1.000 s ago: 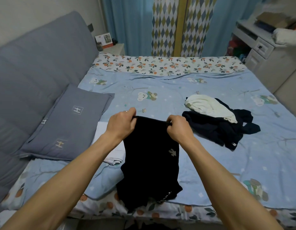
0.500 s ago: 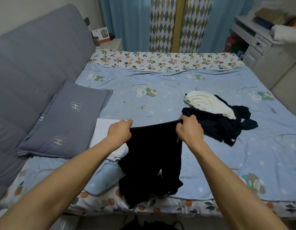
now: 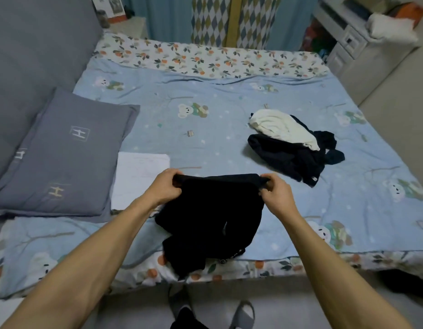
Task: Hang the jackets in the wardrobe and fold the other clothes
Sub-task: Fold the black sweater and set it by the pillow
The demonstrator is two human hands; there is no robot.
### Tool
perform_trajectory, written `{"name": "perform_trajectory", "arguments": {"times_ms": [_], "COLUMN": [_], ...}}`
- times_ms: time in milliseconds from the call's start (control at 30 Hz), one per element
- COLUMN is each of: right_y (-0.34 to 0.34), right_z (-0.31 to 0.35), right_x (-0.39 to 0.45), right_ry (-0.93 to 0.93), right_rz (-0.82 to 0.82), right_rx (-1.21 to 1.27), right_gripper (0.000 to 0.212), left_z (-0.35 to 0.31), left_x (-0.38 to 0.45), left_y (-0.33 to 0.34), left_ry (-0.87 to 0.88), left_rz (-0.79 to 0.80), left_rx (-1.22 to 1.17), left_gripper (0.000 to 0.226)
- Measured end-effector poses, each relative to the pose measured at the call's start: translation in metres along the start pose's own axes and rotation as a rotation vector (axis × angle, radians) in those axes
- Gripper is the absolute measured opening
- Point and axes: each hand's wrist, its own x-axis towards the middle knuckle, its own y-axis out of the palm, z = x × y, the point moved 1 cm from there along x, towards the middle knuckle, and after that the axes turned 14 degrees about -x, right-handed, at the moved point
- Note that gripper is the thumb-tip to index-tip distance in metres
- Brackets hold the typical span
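Gripping hands [image 3: 166, 186] [image 3: 275, 195] stretch limp black garment [image 3: 212, 217] waistband.

Single view, head-worn, wide-angle. Looks forward and steeply down from the near edge of the bed [image 3: 229, 96], standing height. Both forearms enter from the bottom corners; feet show at bottom centre. Far end takes in curtains [image 3: 236, 20] and, right, what may be a white cabinet [image 3: 348, 43], blurred at the margin.
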Motion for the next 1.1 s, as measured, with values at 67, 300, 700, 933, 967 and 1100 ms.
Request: {"name": "perform_trajectory", "arguments": {"times_ms": [67,300,700,933,967,1100], "right_y": [-0.001,-0.042,-0.163,-0.196,-0.202,-0.221], "right_z": [-0.007,-0.036,-0.075,-0.103,-0.106,-0.106], "right_x": [-0.010,-0.056,-0.153,-0.203,-0.209,-0.224], "right_ry": [-0.041,-0.026,-0.083,-0.272,-0.305,-0.370], "right_rz": [-0.126,-0.450,-0.376,-0.461,-0.523,-0.656], "right_rx": [-0.068,0.039,0.496,0.425,0.422,0.419], "right_gripper": [0.035,0.023,0.016,0.017,0.014,0.008], "left_z": [0.004,-0.041,-0.191,-0.206,-0.206,-0.216], "left_x": [-0.009,-0.066,-0.225,-0.276,-0.283,-0.303], "left_y": [0.011,0.062,0.115,0.143,0.147,0.162], "left_ry": [0.086,-0.046,0.466,0.394,0.427,0.522], "left_rz": [-0.101,-0.427,-0.942,-0.962,-0.999,-1.043], "left_rx": [0.071,-0.309,-0.112,-0.088,-0.110,-0.193], "left_gripper": [0.037,0.013,0.015,0.028,0.029,0.018]}}
